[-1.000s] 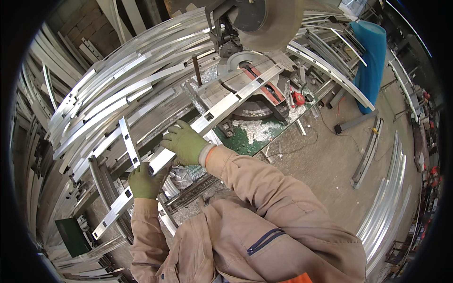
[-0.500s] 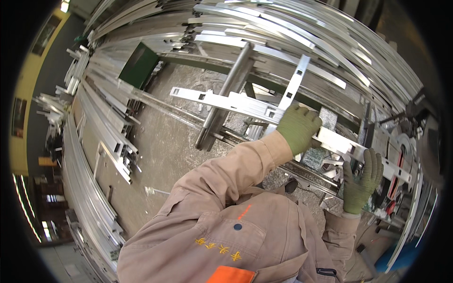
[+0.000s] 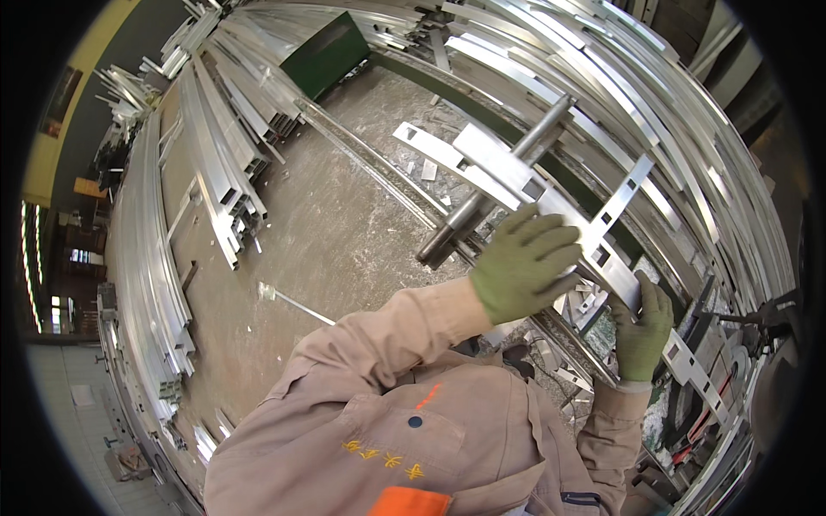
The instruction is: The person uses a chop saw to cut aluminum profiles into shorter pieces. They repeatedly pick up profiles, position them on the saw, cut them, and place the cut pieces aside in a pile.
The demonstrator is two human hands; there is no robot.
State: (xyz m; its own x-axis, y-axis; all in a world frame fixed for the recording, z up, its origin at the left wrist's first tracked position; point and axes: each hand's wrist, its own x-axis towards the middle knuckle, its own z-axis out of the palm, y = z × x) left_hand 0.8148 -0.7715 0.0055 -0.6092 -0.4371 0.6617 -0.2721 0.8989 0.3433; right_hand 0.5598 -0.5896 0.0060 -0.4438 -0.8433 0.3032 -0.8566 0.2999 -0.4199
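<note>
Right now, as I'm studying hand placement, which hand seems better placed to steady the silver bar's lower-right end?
Probably the right hand: it is at that end of the silver bar, while the left hand is farther up, nearer the bar's middle.

Left of me: silvery metal profiles (image 3: pixel 148 267) in long rows on the grey floor (image 3: pixel 318 249), pale scraps strewn about. Ahead-left of me, a dark green panel (image 3: pixel 327 56), tilted. Far left, yellow wall (image 3: pixel 41 176); small orange object (image 3: pixel 89 187) near it.
</note>
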